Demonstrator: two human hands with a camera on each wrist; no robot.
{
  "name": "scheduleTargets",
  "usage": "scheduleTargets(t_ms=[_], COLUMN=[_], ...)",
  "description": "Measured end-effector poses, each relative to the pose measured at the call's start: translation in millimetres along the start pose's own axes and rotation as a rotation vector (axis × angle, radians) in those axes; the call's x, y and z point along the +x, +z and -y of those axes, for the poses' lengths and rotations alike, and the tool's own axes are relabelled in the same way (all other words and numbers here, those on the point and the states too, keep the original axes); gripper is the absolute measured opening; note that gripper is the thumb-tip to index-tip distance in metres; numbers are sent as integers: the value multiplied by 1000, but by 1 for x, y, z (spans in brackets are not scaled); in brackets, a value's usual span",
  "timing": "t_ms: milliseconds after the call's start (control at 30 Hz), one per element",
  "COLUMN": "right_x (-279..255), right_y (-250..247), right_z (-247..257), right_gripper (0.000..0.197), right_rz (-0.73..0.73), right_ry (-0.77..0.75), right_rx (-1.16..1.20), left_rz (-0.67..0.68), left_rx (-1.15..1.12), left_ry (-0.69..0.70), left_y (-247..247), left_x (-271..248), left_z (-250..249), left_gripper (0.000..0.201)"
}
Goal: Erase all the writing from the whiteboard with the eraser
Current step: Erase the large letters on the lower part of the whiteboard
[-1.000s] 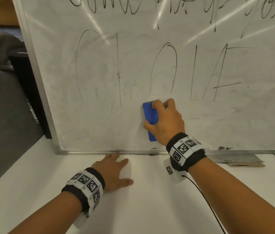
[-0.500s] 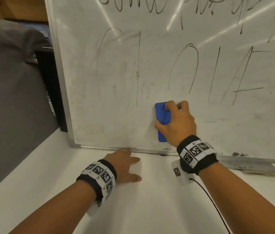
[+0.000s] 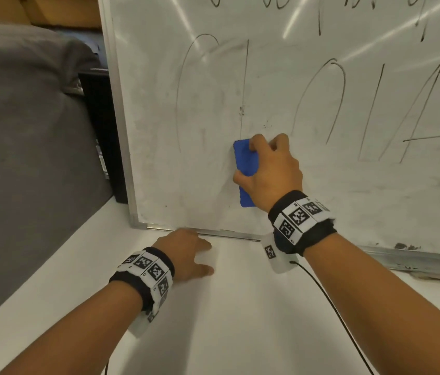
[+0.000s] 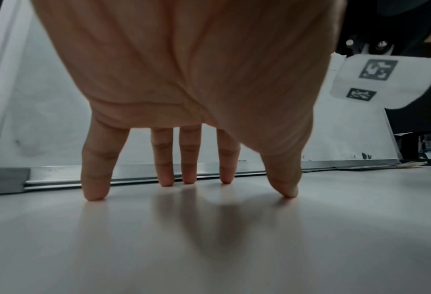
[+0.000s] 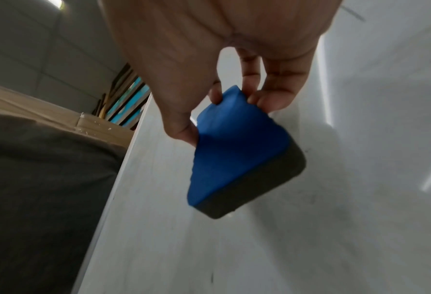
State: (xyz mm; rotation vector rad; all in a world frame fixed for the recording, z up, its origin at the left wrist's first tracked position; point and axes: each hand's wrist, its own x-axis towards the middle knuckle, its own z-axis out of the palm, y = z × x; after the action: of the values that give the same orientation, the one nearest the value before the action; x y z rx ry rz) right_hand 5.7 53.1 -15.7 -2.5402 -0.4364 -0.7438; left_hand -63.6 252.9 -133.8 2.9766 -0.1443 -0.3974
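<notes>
Whiteboard (image 3: 321,185), white with a metal frame, upright on my pale table (image 3: 240,320), marker strokes left above and to the right.
My right hand (image 3: 273,171) grasps the blue foam eraser (image 3: 246,163), dark felt against the board, long axis vertical, under the nearest stroke; my left hand (image 3: 186,253) rests released, fingertips (image 4: 93,191) down.

A white table (image 3: 240,320) runs below, with a grey fabric mass (image 3: 24,131) on its left side.
</notes>
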Motion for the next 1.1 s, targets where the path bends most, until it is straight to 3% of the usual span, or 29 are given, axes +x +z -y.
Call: scheduleTargets(t_ms=[167,367,533,733,933,1100], right_x=[-27,-1,-25,8,-16,11], right_y=[17,10,27,17,37,38], right_z=[4,19,23,43,48,77], right_gripper=[51,54,53,54,50,49], right_rz=[147,6,132,-6,150,63], right_ry=[-56,-34,-86,-67,-139,-175], right_rx=[-97,-40,-96,-48,-123,-109], left_rz=[0,-19,-16,-19,-39,-23], left_rx=[-21,-31,-33,-53,-80,-73], left_ry=[-17,-96,-127,-117,-132,-128], left_y=[0,-7,-13,-15,-14,-14], left_x=[0,-11,-13,-10,-10,-11], left_z=[3,23,29,26,27,26], left_gripper=[79,82,83,78,78,80])
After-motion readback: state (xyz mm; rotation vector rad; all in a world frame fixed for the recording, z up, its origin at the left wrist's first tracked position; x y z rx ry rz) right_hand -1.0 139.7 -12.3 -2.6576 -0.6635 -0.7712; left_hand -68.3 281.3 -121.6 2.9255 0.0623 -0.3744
